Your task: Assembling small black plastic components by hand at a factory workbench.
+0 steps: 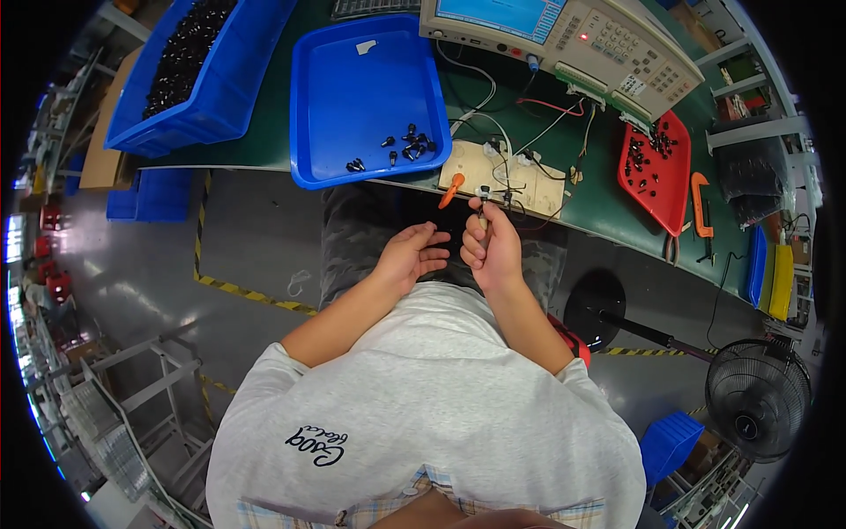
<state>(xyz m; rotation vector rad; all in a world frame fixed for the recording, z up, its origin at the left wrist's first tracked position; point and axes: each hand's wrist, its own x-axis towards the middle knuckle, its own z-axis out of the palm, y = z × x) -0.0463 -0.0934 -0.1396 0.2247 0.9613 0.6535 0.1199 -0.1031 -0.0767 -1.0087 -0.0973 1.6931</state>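
Low at the bench's front edge, my right hand [495, 249] is closed, thumb against bent fingers. A slim, black-tipped piece [484, 190] stands up from this grip, near a pale wooden test board [538, 187]; its exact kind is too small to make out. My left hand [411, 256] is beside it, fingers loosely bent and apart, with nothing seen in them. An orange-handled tool [451, 189] lies over the board's left front edge. Wires run from the board to a bench meter [564, 44] with a lit screen.
A blue tray [301, 97] with several small black parts lies left of the board. Beyond it stands a deep blue bin [176, 130] full of dark parts. At right are a red tray [650, 201] of black parts and an orange clamp [701, 204]. A fan [758, 401] stands behind right.
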